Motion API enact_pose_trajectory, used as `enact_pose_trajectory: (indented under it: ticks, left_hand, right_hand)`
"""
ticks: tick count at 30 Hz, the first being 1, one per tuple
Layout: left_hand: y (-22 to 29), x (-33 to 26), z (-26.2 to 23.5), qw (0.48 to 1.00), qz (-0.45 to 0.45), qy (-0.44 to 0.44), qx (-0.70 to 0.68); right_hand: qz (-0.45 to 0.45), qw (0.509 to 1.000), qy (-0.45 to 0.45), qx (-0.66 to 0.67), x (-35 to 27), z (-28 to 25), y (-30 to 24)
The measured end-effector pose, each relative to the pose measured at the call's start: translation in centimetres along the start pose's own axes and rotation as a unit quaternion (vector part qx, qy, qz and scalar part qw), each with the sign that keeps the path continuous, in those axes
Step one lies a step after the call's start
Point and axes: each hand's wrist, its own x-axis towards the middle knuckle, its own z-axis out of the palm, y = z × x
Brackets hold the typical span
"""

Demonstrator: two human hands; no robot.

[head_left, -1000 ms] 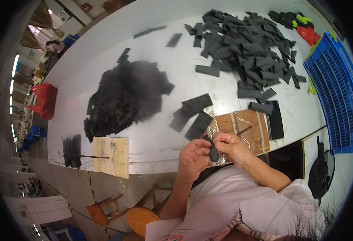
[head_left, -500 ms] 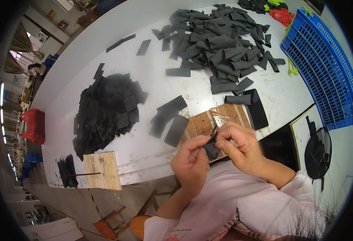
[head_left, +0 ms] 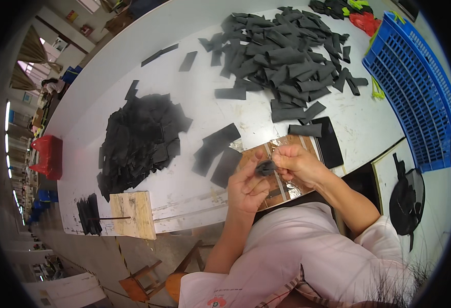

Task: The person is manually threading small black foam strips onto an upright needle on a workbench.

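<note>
Both my hands are raised over a brown board at the table's near edge. Between them is a small dark grey fabric piece, bunched into a rounded shape. My left hand grips its left side with thumb and curled fingers. From the other side, the fingertips of my right hand pinch the same piece. Part of it is hidden by my fingers. Two flat grey fabric strips, one of them a blurred strip, lie just left of the board. A folded tube-like piece rests beyond my right hand.
A heap of flat dark pieces lies left, a larger heap of tube-like pieces at the back. A phone-like black slab lies beside the board. At right stands a blue basket; at front left, a wooden block with a thin rod.
My hands have moved slightly away from my body with the fabric piece. It has been turned, so its rounded end now shows. The view has shifted a little.
</note>
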Motion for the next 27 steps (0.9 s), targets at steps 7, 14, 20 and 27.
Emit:
enact_pose_trajectory:
  ticks: [7,14,20,27]
  left_hand:
    - [0.5,0.8,0.9,0.991,0.023,0.107,-0.071]
    - [-1.7,-0.1,1.4,0.975,0.123,0.021,0.184]
    - [-3.7,-1.1,3.5,0.787,0.313,0.012,0.531]
    - [-1.3,-0.9,-1.6,0.942,0.140,0.035,0.303]
  right_hand:
    - [-0.024,0.998,-0.013,-0.062,1.6,-0.1,0.0]
    - [-0.013,0.998,-0.062,0.019,0.8,-1.1,0.1]
    - [-0.038,0.982,-0.155,-0.097,2.0,-0.6,-2.3]
    - [-0.021,0.991,-0.129,-0.008,2.5,-2.6,2.1]
